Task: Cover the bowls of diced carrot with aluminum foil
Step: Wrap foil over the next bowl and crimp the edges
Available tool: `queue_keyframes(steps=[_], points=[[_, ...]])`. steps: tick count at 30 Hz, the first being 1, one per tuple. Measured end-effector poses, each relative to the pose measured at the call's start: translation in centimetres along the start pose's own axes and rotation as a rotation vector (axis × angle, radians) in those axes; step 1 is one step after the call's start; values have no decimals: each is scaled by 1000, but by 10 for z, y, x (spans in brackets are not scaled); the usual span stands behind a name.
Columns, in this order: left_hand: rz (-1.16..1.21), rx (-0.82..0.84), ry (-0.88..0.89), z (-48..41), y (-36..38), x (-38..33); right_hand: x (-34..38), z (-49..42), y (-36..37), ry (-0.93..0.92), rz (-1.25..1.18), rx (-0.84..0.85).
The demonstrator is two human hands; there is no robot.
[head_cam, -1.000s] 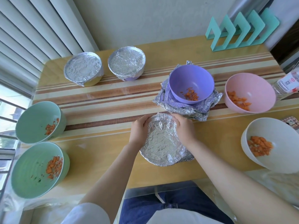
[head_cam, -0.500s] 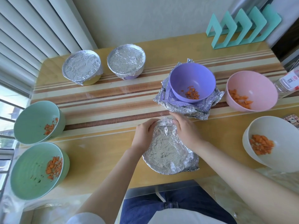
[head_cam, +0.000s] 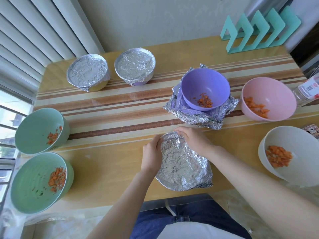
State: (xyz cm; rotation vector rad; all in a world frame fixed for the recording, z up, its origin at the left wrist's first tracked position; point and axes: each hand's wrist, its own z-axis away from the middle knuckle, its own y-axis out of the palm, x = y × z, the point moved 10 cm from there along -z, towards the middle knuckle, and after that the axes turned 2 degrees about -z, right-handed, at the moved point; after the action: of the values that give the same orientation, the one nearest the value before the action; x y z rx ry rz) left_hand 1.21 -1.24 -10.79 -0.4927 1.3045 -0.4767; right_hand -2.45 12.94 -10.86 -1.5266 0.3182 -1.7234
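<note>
**Third bowl being crimped**

On the bench (head_cam: 107, 163), five open carrot bowls wait. At its near edge sits the foil-wrapped bowl (head_cam: 181, 166), its far rim being pressed down. The loose foil corner (head_cam: 205, 184) at near right likely needs tucking next. The left hand (head_cam: 151, 154) curls round the left rim and the right hand (head_cam: 193, 142) curls over the far rim, both gripping foil.

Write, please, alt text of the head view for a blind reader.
A left hand and right hand grip a foil-wrapped bowl at the table's near edge. Two foil-covered bowls stand far left; five hold uncovered diced carrot: two green bowls, a purple bowl on foil sheets, pink bowl and white bowl.
</note>
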Motion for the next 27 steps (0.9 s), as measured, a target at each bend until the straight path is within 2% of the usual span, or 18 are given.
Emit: queue_keyframes(steps=[6,12,17,23,27], points=[[-36,-27,14,1,-1,-1,7,4,-2,-64,70,-56],[-47,-39,23,3,-2,-3,8,13,-2,-13,69,-38],[3,-161,-98,14,-11,10,-8,42,-10,59,30,-236],[139,-367,-278,36,-19,27,-33,72,-2,200,-113,-306],[191,-423,-323,42,-20,29,-40,73,-6,260,-215,-428]])
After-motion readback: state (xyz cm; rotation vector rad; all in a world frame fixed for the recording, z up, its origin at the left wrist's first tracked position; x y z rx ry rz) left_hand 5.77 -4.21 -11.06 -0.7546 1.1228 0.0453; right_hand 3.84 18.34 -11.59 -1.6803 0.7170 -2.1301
